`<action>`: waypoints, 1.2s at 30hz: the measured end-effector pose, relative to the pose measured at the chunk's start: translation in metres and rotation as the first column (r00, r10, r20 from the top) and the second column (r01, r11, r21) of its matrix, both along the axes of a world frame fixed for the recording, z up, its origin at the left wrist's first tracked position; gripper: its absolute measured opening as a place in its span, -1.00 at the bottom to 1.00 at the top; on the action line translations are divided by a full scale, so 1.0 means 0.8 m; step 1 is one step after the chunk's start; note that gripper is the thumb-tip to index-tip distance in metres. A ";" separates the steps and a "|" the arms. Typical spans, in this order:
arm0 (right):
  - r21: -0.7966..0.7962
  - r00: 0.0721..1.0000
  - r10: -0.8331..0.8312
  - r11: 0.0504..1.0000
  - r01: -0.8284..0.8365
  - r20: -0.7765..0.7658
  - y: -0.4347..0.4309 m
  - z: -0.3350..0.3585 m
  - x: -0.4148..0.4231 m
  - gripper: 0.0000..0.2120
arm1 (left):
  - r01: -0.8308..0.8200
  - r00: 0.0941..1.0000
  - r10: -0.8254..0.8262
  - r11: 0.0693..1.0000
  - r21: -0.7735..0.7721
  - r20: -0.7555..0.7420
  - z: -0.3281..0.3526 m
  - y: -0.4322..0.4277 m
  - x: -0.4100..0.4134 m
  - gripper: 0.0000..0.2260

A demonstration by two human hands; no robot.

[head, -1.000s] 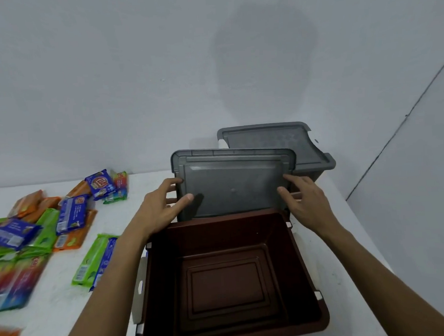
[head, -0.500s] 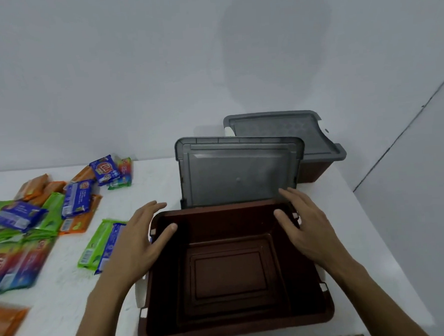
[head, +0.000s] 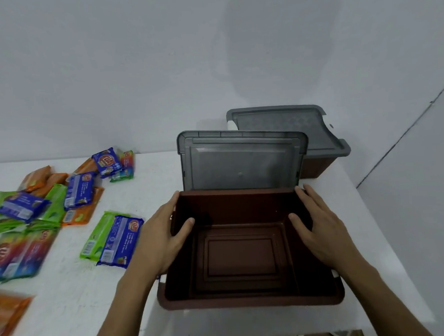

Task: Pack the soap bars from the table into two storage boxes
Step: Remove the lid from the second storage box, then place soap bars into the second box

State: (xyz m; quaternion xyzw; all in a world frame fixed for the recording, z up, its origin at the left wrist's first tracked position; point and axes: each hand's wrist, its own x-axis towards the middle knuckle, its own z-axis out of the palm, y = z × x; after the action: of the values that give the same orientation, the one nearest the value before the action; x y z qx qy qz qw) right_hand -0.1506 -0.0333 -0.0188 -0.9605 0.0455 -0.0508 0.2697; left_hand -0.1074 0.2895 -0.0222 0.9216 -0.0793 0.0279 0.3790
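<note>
An open brown storage box (head: pixel 250 301) stands on the white table (head: pixel 68 302) in front of me, with nothing inside it. My left hand (head: pixel 156 240) holds its left wall, thumb inside and fingers outside. My right hand (head: pixel 323 229) holds the right wall the same way. The box's grey lid (head: pixel 239 164) leans upright behind it. A second brown box (head: pixel 317 167) with a grey lid (head: pixel 286 126) on top stands at the far right. Wrapped soap bars lie to the left: a blue one (head: pixel 120 241) beside a green one (head: pixel 96 236), and several more in a pile (head: pixel 36 205).
Orange packs (head: pixel 6 313) lie at the near left edge. A grey wall runs behind the table. The table's right edge falls away just past the two boxes, and its front edge is close to my arms.
Both hands let go of the grey lid, which stays leaning behind the box, and came back to grip the box's side walls. The view tilted down towards the table.
</note>
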 end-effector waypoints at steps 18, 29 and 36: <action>-0.225 0.999 -0.054 0.973 0.052 -0.005 -0.010 0.012 0.021 -0.46 | -0.006 1.000 0.002 0.964 -0.267 -0.015 -0.004 -0.019 0.019 -0.61; -0.090 0.935 0.329 0.943 -0.320 0.132 0.130 0.069 0.045 -0.61 | -0.181 0.978 0.187 0.981 -0.073 0.095 -0.004 0.068 -0.001 -0.74; -0.210 0.767 0.640 0.745 -0.633 -0.042 0.259 0.068 0.076 -0.51 | -0.238 0.971 0.233 0.957 0.167 0.050 -0.033 0.159 -0.013 -0.68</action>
State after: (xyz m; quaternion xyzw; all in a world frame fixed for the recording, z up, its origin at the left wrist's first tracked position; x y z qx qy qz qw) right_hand -0.0901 0.1741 0.0357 -0.9405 -0.2948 0.0240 0.1675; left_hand -0.1181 0.4165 -0.0487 0.9532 0.0230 0.0798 0.2908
